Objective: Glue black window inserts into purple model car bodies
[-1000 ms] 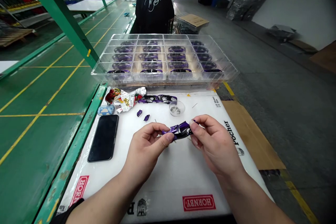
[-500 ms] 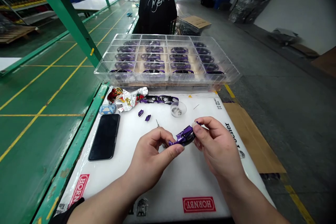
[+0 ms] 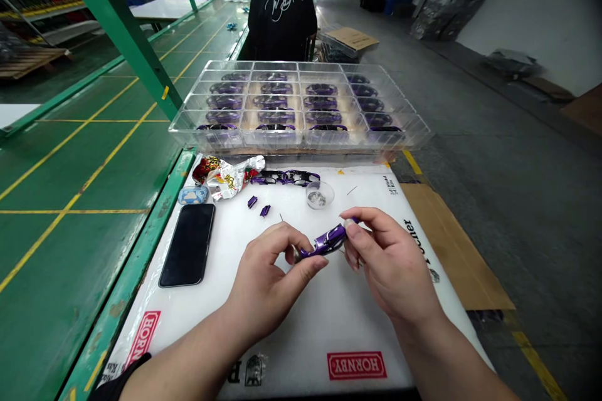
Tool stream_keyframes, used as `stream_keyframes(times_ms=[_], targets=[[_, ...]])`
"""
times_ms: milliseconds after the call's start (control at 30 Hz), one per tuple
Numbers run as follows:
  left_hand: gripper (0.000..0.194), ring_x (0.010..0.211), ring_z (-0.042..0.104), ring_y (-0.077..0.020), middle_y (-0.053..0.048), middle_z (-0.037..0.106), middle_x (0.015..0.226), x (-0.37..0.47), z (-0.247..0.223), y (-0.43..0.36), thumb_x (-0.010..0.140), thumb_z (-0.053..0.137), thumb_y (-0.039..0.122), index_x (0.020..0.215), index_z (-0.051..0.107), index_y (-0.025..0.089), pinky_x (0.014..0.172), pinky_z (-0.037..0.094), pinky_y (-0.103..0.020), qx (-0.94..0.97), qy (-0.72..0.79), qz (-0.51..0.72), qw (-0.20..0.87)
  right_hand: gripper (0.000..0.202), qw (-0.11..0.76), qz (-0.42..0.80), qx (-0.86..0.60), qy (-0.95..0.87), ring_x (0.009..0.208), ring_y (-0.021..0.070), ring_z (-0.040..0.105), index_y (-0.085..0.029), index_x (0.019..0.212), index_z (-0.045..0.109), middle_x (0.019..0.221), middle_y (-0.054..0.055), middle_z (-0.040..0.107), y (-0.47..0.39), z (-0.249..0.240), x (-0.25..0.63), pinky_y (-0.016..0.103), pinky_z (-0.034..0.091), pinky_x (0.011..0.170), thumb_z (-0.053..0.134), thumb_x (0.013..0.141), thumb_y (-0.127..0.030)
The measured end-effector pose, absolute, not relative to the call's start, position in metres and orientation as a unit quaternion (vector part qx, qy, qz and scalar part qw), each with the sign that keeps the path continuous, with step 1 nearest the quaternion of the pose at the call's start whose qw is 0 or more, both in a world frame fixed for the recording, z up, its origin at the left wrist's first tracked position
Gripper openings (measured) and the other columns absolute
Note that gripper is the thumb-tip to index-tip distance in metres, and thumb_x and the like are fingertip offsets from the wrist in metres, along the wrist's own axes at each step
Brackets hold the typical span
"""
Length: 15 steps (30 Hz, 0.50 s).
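A glossy purple car-shaped body (image 3: 329, 239) is held tilted between both hands above the white work surface. My left hand (image 3: 277, 269) pinches its left end between thumb and fingers. At its raised right end, my right hand (image 3: 385, 257) grips with thumb and fingertips. A thin metal tip shows just behind my left hand; the rest of it is hidden. Two small purple pieces (image 3: 265, 210) lie on the surface beyond my left hand. Behind them is a row of purple bodies (image 3: 303, 178), beside a small clear cup (image 3: 320, 196) of tiny parts.
A clear compartment tray (image 3: 301, 138) of purple bodies spans the far side. At left are a black phone (image 3: 187, 245), a blue case (image 3: 192, 195) and a crumpled wrapper (image 3: 229, 180). A person in black (image 3: 283, 19) sits ahead, beside the green belt (image 3: 108, 169).
The purple body has turned slightly in the fingers, showing a different side. Both hands keep nearly the same place and their hold.
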<state>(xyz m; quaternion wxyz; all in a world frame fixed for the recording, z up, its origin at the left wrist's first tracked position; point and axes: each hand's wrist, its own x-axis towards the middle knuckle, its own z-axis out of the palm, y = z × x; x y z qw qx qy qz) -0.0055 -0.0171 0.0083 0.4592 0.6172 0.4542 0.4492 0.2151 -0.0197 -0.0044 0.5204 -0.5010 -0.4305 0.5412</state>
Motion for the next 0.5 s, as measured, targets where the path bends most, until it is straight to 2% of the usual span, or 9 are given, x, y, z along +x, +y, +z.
stream_keyframes(times_ms=[100, 233, 367, 500], targets=[[0.015, 0.082, 0.066, -0.0192, -0.002, 0.076, 0.089, -0.0045, 0.0082, -0.0171, 0.092, 0.095, 0.031, 0.093, 0.082, 0.023, 0.08, 0.052, -0.034, 0.575, 0.464, 0.458, 0.494, 0.034, 0.533, 0.534, -0.496, -0.43, 0.064, 0.0152, 0.055, -0.026, 0.119, 0.076, 0.071, -0.004, 0.062, -0.0209, -0.0062, 0.2132, 0.029, 0.044, 0.06, 0.089, 0.106, -0.054], [0.025, 0.087, 0.07, -0.0212, -0.005, 0.082, 0.097, -0.0036, 0.0048, -0.0176, 0.087, 0.1, 0.036, 0.103, 0.088, 0.023, 0.083, 0.056, -0.034, 0.479, 0.476, 0.477, 0.563, 0.031, 0.562, 0.521, -0.49, -0.415, 0.063, 0.0154, 0.053, -0.027, 0.118, 0.074, 0.073, -0.004, 0.062, -0.0224, -0.0094, 0.2118, 0.03, 0.042, 0.059, 0.089, 0.106, -0.051], [0.021, 0.093, 0.072, -0.0226, -0.007, 0.084, 0.101, -0.0035, 0.0011, -0.0177, 0.089, 0.1, 0.038, 0.097, 0.089, 0.022, 0.087, 0.058, -0.035, 0.444, 0.465, 0.496, 0.584, 0.031, 0.577, 0.513, -0.486, -0.41, 0.062, 0.0158, 0.052, -0.027, 0.118, 0.073, 0.072, -0.004, 0.06, -0.0226, -0.0097, 0.2117, 0.03, 0.041, 0.058, 0.089, 0.106, -0.051], [0.022, 0.089, 0.074, -0.0209, -0.008, 0.086, 0.098, -0.0021, 0.0009, -0.0169, 0.085, 0.104, 0.037, 0.093, 0.09, 0.021, 0.083, 0.058, -0.032, 0.403, 0.443, 0.5, 0.625, 0.03, 0.581, 0.506, -0.482, -0.418, 0.063, 0.0162, 0.052, -0.028, 0.117, 0.072, 0.074, -0.004, 0.058, -0.0232, -0.0085, 0.2109, 0.031, 0.042, 0.058, 0.089, 0.106, -0.05]])
